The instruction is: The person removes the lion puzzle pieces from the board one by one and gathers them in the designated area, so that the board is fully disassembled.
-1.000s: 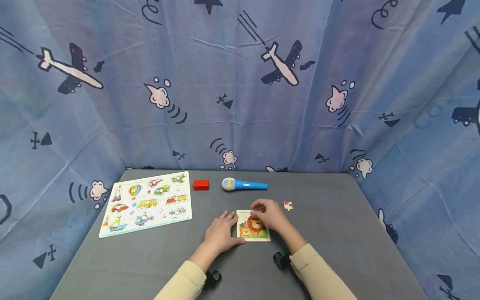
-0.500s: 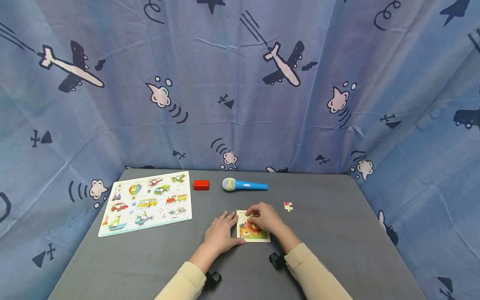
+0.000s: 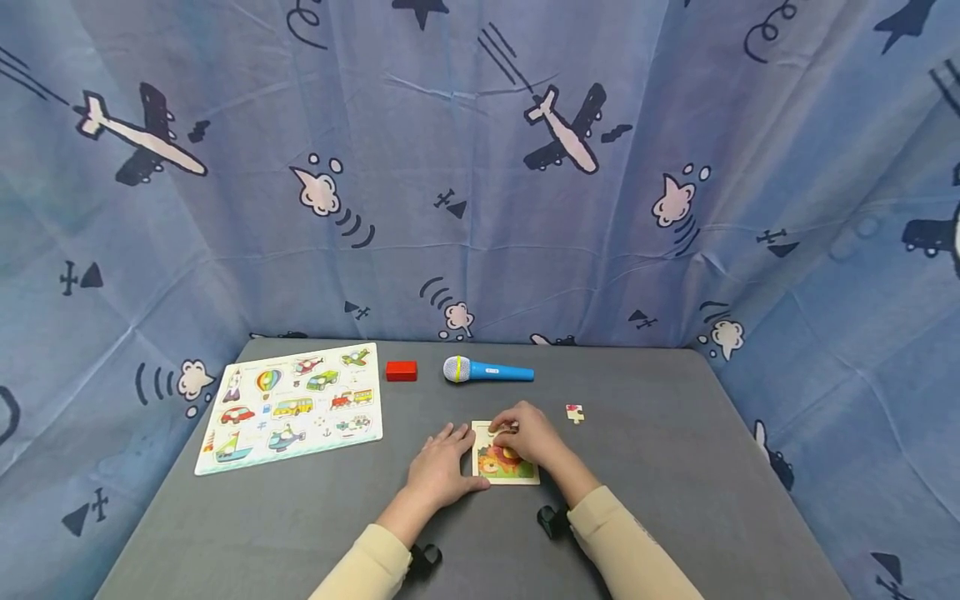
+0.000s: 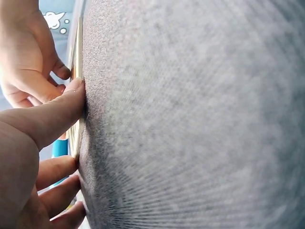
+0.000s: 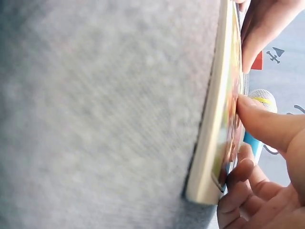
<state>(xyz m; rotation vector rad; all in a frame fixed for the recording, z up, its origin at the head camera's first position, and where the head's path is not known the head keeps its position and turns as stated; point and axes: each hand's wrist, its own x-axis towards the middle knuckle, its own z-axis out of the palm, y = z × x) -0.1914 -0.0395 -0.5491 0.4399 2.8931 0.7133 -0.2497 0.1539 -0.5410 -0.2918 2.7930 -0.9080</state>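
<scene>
A small square lion jigsaw puzzle (image 3: 504, 468) in a pale wooden frame lies flat on the table. My left hand (image 3: 440, 471) steadies its left side, fingers extended along the edge and thumb at the lower left corner. Over the puzzle's upper part, my right hand (image 3: 527, 433) has bent fingers and thumb pinching at a puzzle piece that they mostly hide. In the right wrist view, the right thumb (image 5: 259, 119) touches the picture surface while the other fingers curl near the frame's edge. A loose jigsaw piece (image 3: 575, 414) with red on it lies beyond the right hand.
A large vehicle picture board (image 3: 315, 427) lies at the left. Along the back are a red block (image 3: 401, 371) and a blue toy microphone (image 3: 491, 371). The grey table (image 3: 675, 467) ends at a blue patterned curtain (image 3: 480, 208).
My right hand has shifted slightly left across the puzzle and now covers more of the lion's head. My left hand and the loose piece have stayed in place.
</scene>
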